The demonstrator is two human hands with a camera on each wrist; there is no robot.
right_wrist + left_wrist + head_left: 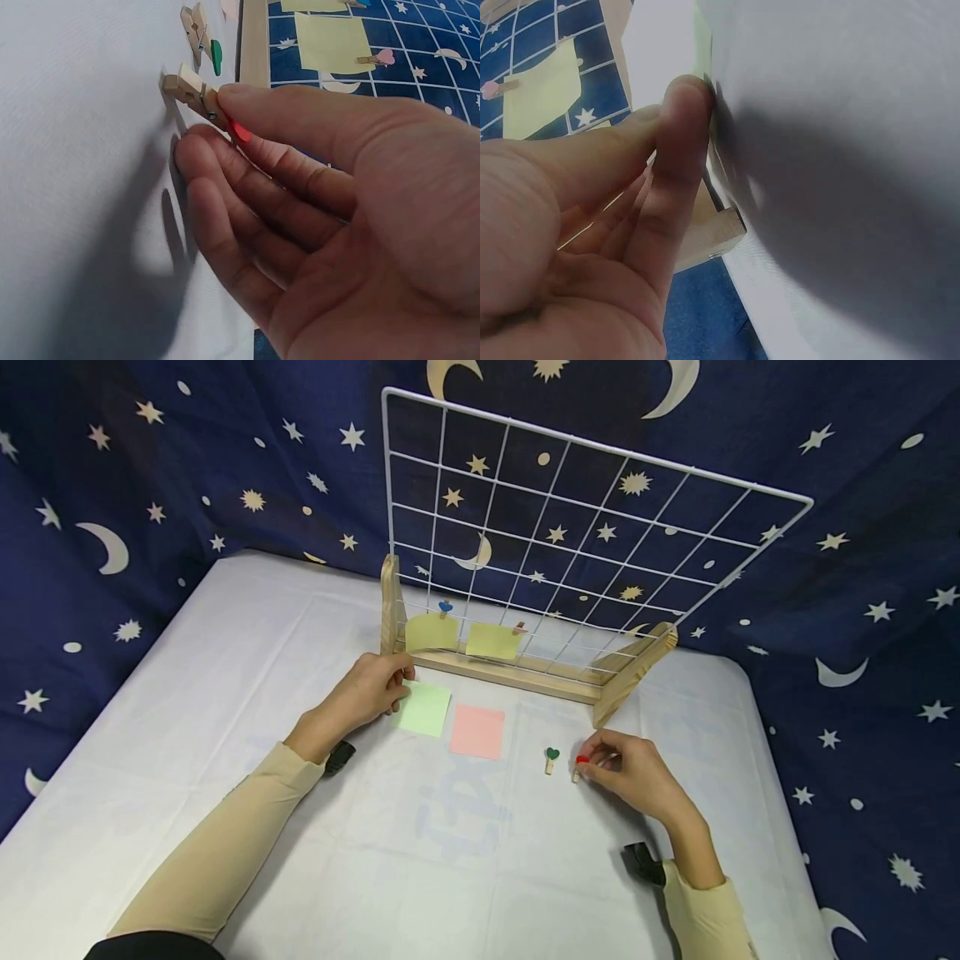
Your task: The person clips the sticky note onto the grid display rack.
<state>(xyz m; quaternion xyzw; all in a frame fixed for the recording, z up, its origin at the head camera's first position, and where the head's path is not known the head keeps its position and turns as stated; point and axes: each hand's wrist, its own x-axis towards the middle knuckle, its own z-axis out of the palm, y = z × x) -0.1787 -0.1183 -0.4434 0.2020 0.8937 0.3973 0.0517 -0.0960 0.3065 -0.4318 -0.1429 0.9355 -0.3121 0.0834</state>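
My left hand (375,685) pinches the left edge of a light green sticky note (423,710) with thumb and fingertips, low over the white table. Right of that note lies a pink sticky note (477,732). My right hand (630,770) holds a small wooden clothespin (196,96) with a red heart (239,130) between thumb and index finger, its bare end close to the cloth. Beside it, a second clothespin (550,764) with a green heart lies on the table. The left wrist view shows the thumb and finger meeting at the paper's edge.
A white wire grid (525,539) stands in a wooden base (510,678) behind the notes. Two yellow sticky notes (493,642) hang low on it, each by a clothespin, one with a blue heart (446,607). Dark star-patterned cloth (247,452) surrounds the table.
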